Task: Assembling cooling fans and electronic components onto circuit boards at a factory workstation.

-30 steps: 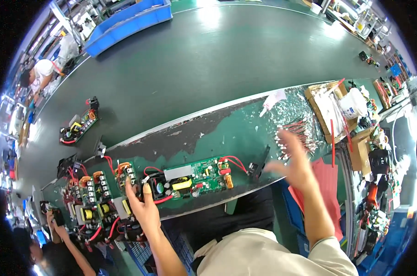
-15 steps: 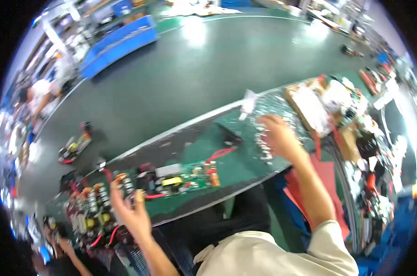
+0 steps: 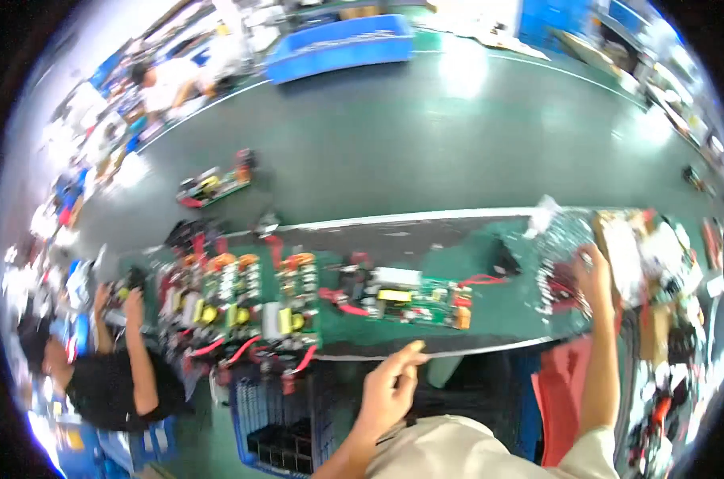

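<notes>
My left hand (image 3: 387, 395) is above the bench's near edge, below a green circuit board (image 3: 438, 302). Its fingers are partly bent, with a gap between thumb and forefinger, and nothing shows in them. This board lies flat, with a yellow transformer, a pale metal block and red wires. To its left, several similar boards (image 3: 298, 303) stand side by side in a row. My right hand (image 3: 595, 279) is at the right beside scattered small pale parts (image 3: 547, 291) and a dark red patch. Its fingers are curled together; what they hold is too small to name.
A black piece (image 3: 505, 257) lies near the red wires. Beyond my right hand is a cardboard box (image 3: 617, 239) with mixed parts. A lone board (image 3: 214, 188) lies on the green surface beyond. A co-worker (image 3: 114, 375) sits at the left. Below stands a blue crate (image 3: 254, 423).
The view has swung left and levelled. My left hand has come away from the row of boards toward me. My right hand stays by the small parts, its fingers now curled.
</notes>
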Demonstrator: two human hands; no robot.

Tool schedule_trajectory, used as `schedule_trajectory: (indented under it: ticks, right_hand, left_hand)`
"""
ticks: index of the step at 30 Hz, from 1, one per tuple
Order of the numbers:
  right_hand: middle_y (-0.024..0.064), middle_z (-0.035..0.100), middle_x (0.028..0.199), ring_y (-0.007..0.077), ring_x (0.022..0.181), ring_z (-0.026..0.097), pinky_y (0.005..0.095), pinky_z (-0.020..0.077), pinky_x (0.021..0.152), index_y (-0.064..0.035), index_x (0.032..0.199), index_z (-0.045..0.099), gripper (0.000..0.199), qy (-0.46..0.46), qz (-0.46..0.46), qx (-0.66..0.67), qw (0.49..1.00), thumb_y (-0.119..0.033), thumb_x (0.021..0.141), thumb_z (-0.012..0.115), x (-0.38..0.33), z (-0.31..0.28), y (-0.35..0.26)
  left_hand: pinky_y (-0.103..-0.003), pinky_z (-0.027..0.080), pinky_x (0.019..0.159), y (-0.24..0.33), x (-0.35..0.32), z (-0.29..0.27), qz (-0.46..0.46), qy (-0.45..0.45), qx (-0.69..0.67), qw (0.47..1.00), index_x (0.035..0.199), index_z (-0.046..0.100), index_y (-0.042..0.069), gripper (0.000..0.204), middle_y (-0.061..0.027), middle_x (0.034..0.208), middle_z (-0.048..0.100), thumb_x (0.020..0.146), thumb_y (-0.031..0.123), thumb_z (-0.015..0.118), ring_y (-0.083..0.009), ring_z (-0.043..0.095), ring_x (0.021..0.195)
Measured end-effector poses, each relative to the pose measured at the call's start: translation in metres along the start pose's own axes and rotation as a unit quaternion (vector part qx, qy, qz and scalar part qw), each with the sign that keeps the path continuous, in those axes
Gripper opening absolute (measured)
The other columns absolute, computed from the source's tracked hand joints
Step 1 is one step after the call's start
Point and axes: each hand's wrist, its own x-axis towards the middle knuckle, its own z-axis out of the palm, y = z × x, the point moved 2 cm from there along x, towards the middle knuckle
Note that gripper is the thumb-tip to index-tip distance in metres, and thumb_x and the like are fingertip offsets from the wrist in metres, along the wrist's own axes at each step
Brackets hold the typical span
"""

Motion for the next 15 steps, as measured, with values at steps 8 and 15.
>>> schedule_trajectory:
  ticks: [8,15]
  right_hand:
    - [0.0105,0.071,0.097,0.0222,0.093,0.068,0.0331,0.0514,0.085,-0.0021,0.105,0.068,0.019,0.118,-0.025,0.144,0.982,-0.002,0.086,0.068,0.012,-0.017,-0.039]
    - [0.0128,0.065,0.097,0.0322,0.097,0.062,0.041,0.0489,0.085,-0.0021,0.099,0.066,0.023,0.155,-0.234,0.059,0.958,0.005,0.077,0.071,-0.008,-0.027,-0.102]
  left_hand:
    - [-0.03,0.051,0.092,-0.002,0.023,0.016,-0.013,-0.044,-0.063,0.997,0.119,0.062,-0.004,0.025,-0.0109,0.109,0.067,0.094,-0.004,0.058,-0.017,0.065,0.1]
    - [-0.031,0.052,0.092,0.034,0.074,0.05,0.042,-0.071,-0.156,0.984,0.117,0.062,-0.003,0.026,-0.0097,0.111,0.067,0.092,-0.004,0.064,-0.0181,0.067,0.101]
